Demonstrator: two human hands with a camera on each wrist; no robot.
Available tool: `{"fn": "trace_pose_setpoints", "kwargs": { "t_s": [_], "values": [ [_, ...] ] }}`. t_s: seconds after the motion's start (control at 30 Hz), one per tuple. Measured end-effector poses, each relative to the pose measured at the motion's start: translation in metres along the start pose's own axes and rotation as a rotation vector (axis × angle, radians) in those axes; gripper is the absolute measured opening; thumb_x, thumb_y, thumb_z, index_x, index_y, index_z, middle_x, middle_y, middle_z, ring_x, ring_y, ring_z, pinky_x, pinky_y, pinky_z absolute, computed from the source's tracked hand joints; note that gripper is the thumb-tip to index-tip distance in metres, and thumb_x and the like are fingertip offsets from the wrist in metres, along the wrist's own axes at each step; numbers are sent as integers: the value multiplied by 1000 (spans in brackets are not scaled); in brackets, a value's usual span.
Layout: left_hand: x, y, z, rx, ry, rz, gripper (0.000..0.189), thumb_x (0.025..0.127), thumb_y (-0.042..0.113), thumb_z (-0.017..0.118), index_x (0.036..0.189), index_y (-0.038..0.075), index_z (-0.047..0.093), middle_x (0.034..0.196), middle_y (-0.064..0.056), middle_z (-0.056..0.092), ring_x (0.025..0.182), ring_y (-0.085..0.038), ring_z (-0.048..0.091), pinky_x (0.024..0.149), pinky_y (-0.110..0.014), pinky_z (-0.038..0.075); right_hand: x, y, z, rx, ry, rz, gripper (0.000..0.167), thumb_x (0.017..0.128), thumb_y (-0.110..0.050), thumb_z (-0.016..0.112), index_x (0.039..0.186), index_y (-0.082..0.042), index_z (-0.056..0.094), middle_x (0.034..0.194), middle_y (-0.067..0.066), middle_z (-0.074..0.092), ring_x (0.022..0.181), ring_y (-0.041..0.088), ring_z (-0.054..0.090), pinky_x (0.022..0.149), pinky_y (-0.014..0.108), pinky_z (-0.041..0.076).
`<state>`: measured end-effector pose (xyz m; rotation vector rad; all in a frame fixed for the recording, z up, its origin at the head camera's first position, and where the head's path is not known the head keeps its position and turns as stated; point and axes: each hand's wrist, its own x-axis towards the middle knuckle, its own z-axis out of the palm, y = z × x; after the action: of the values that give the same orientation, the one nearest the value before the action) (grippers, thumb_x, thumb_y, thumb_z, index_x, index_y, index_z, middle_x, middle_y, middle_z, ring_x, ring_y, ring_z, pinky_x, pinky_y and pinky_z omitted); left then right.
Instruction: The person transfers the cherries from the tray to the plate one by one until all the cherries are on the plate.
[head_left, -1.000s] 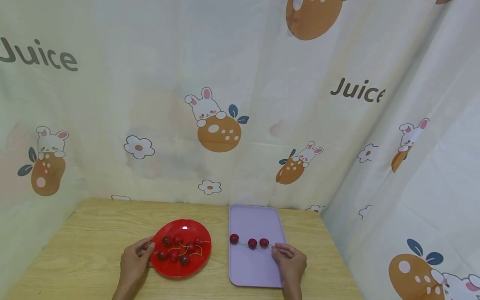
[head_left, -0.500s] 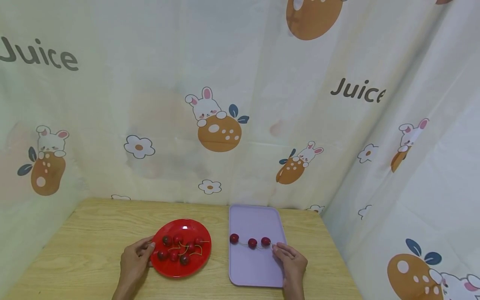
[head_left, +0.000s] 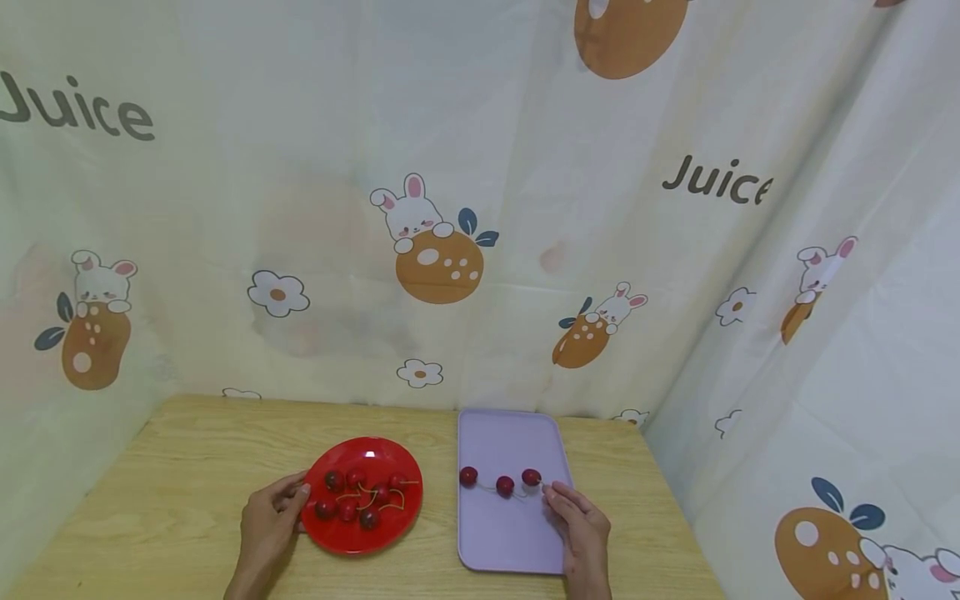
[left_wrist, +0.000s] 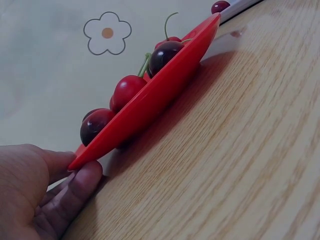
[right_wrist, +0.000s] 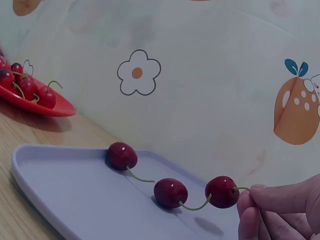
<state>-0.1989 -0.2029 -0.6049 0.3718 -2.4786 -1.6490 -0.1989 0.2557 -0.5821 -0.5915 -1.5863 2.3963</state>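
My left hand grips the left rim of a red plate, thumb above and fingers beneath in the left wrist view. Several dark red cherries with green stems lie in the plate. Over the lilac tray, my right hand pinches the stem of one cherry between thumb and forefinger. That cherry hangs a little above the tray, with a shadow below it. Two more cherries lie on the tray in a row to its left, a middle cherry and a left cherry at the tray's edge.
Plate and tray stand side by side on a wood-grain table, a narrow strip of wood between them. A printed curtain with rabbits and fruit hangs behind the table and along its sides.
The cherry in my right hand has risen slightly from the tray and shifted a little right, away from the middle cherry. My left hand and the plate have stayed put.
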Motion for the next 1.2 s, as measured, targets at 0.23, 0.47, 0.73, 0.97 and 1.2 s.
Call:
{"fn": "trace_pose_setpoints", "kwargs": {
  "t_s": [0.23,0.47,0.73,0.97,1.2],
  "values": [
    [-2,2,-1,-22,-5,-1,37,109,9,65,143,-4,67,116,-25,74,75,-8,68,58,-24,65,-4,-1,1,50,-44,45,17,98,5,76,98,-12,83,91,-2,85,88,11,81,85,23,69],
    [-2,2,-1,-26,0,6,37,109,9,65,143,-5,67,115,-26,74,72,-8,68,57,-24,65,-4,-2,6,85,-64,65,16,98,4,76,98,-11,82,92,-1,85,88,11,81,84,22,68],
    [-2,2,-1,-18,-3,-3,37,109,9,64,143,-4,67,115,-25,74,72,-8,67,57,-23,64,-7,-1,9,104,-93,55,18,100,6,73,100,-10,82,92,0,85,85,9,80,84,21,68],
    [-2,3,-1,-19,-7,-11,37,109,10,64,144,-4,66,115,-25,74,72,-9,67,58,-23,64,-7,3,11,91,-116,28,16,100,6,73,107,-4,82,95,0,85,86,9,80,84,21,68],
    [-1,1,-1,-27,-7,-23,38,110,10,64,145,-3,66,116,-25,74,74,-9,68,58,-24,64,-8,5,14,68,-111,49,15,100,2,75,108,-8,82,97,-1,85,90,9,80,86,22,67]
  ]
}}
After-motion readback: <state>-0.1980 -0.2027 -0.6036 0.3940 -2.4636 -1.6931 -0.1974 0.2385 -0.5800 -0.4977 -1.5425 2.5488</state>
